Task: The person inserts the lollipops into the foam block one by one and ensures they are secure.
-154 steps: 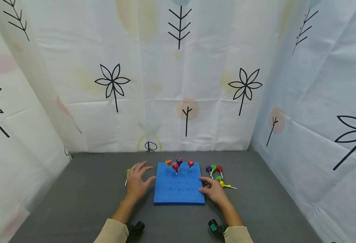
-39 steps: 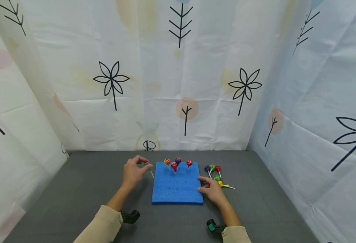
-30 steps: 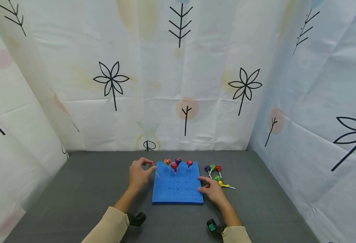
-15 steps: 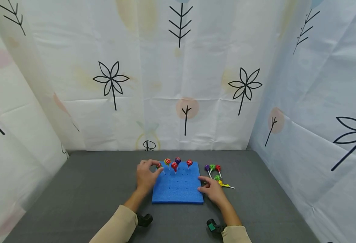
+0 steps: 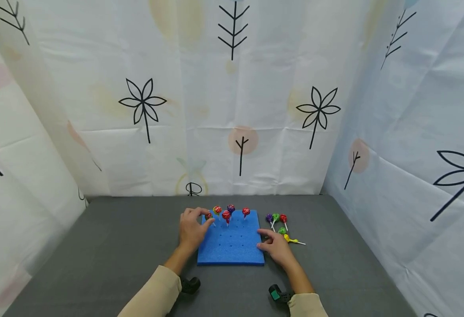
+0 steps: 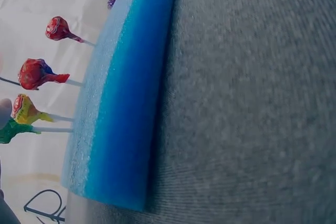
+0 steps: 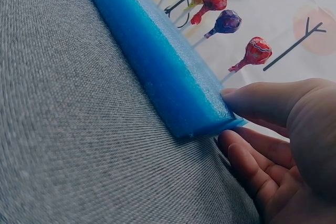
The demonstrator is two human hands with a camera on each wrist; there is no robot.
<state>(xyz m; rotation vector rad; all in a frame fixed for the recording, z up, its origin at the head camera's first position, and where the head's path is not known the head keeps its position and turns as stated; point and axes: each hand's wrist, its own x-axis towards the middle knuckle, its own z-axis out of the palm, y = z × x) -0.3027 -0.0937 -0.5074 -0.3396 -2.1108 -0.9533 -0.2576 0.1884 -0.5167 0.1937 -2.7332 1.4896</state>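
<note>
White fabric printed with black plant outlines [image 5: 200, 92] surrounds a dark grey cloth-covered table [image 5: 137, 246]. In the head view, a square blue foam board [image 5: 230, 255] with holes holds four upright wrapped lollipops [image 5: 226, 215] in its far part; five loose lollipops [image 5: 283, 218] lie to its right. The left hand [image 5: 190, 229] pinches a green-and-red wrapped lollipop [image 5: 209, 216] at the board's far left. In the left wrist view, its white stick [image 6: 55, 129] reaches the board, whether into a hole I cannot tell. In the right wrist view, the right hand [image 7: 278, 140] grips the board's edge, thumb above, bent fingers beside it.
</note>
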